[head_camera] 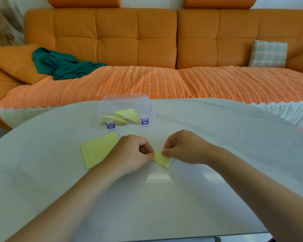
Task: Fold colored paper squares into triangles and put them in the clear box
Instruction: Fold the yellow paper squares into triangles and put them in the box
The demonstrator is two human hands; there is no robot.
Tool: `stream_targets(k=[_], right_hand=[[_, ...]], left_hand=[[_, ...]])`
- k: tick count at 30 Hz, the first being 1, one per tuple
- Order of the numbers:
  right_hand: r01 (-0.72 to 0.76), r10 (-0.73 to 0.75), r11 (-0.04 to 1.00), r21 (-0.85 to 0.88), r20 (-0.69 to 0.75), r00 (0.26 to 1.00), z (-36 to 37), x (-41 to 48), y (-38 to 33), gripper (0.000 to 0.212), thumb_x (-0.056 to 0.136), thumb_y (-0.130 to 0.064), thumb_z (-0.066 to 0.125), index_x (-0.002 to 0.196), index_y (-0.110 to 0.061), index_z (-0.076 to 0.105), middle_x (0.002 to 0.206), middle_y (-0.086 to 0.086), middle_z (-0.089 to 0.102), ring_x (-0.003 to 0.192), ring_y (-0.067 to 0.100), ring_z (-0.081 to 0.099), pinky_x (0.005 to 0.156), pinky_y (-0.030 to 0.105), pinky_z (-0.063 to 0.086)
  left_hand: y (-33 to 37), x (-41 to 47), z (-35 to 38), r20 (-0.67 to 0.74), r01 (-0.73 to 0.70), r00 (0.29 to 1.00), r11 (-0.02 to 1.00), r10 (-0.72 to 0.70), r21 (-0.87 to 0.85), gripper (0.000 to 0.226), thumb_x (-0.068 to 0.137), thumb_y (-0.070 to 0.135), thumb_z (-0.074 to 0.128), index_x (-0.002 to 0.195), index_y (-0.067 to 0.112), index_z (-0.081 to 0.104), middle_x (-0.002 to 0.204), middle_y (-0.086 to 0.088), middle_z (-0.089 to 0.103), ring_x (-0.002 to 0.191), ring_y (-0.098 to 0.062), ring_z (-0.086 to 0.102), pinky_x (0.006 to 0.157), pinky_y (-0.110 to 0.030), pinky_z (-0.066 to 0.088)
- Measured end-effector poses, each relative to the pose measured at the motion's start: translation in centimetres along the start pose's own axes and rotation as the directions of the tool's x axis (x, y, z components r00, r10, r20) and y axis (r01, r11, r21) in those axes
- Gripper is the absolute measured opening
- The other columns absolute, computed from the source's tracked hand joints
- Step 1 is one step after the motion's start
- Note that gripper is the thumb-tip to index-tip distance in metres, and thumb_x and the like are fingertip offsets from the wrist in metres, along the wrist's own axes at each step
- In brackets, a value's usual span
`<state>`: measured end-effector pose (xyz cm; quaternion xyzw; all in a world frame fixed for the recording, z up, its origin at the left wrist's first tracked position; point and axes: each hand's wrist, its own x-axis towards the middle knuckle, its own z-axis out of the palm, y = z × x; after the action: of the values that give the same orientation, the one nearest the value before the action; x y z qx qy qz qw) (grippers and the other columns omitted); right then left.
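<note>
Mid-frame, the left hand and right hand pinch a yellow paper, mid-fold (crease seemingly unfinished); next, likely, the clear box above.

Soft, even light fills the scene and the shadows are faint. Pale rectangular reflections glare on the table near the middle. Straight edges bow toward the frame's borders, and the far left corner is blurred.
</note>
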<state>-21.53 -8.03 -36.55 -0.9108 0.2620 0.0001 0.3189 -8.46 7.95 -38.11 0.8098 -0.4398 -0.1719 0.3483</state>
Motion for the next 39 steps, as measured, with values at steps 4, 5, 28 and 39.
stream_targets(k=[4, 5, 28, 39], right_hand=[[0.019, -0.023, 0.995, -0.100, -0.045, 0.999, 0.6, 0.1, -0.3, 0.009, 0.081, -0.044, 0.068, 0.077, -0.037, 0.070, 0.081, -0.018, 0.067, 0.078, 0.003, 0.062, 0.064, 0.020, 0.048], [0.031, -0.039, 0.991, -0.132, -0.056, 0.998, 0.7, 0.1, -0.3, 0.009, 0.080, -0.045, 0.067, 0.078, -0.037, 0.069, 0.084, -0.018, 0.066, 0.081, 0.003, 0.062, 0.067, 0.022, 0.050], [0.075, -0.076, 0.997, -0.035, -0.025, 0.997, 0.2, -0.5, 0.9, 0.004, 0.077, -0.044, 0.074, 0.077, -0.039, 0.073, 0.087, -0.018, 0.063, 0.085, 0.000, 0.060, 0.073, 0.018, 0.051], [0.075, -0.075, 0.997, -0.019, 0.016, 0.997, -0.5, -0.4, 1.5, 0.010, 0.079, -0.039, 0.080, 0.083, -0.043, 0.071, 0.092, -0.017, 0.063, 0.081, 0.004, 0.059, 0.067, 0.014, 0.042]], left_hand=[[0.3, 0.0, 0.2, -0.018, -0.036, 0.999, 0.989, 0.039, 0.143, 0.012, 0.077, 0.022, 0.071, 0.069, 0.031, 0.069, 0.065, 0.016, 0.067, 0.063, 0.005, 0.060, 0.053, -0.009, 0.040], [0.3, 0.0, 0.2, -0.015, -0.042, 0.999, 0.985, 0.045, 0.170, 0.013, 0.077, 0.021, 0.070, 0.069, 0.031, 0.067, 0.066, 0.015, 0.066, 0.063, 0.004, 0.060, 0.055, -0.012, 0.041], [0.4, -2.5, 1.9, 0.106, -0.496, 0.860, 0.772, 0.498, 0.398, 0.032, 0.086, 0.012, 0.052, 0.112, 0.025, 0.067, 0.097, 0.007, 0.055, 0.087, -0.013, 0.044, 0.069, -0.025, 0.036], [0.5, -3.5, 2.1, 0.173, -0.482, 0.874, 0.768, 0.453, 0.422, 0.040, 0.091, 0.036, 0.049, 0.130, 0.034, 0.058, 0.098, 0.009, 0.042, 0.096, -0.011, 0.038, 0.081, -0.030, 0.042]])
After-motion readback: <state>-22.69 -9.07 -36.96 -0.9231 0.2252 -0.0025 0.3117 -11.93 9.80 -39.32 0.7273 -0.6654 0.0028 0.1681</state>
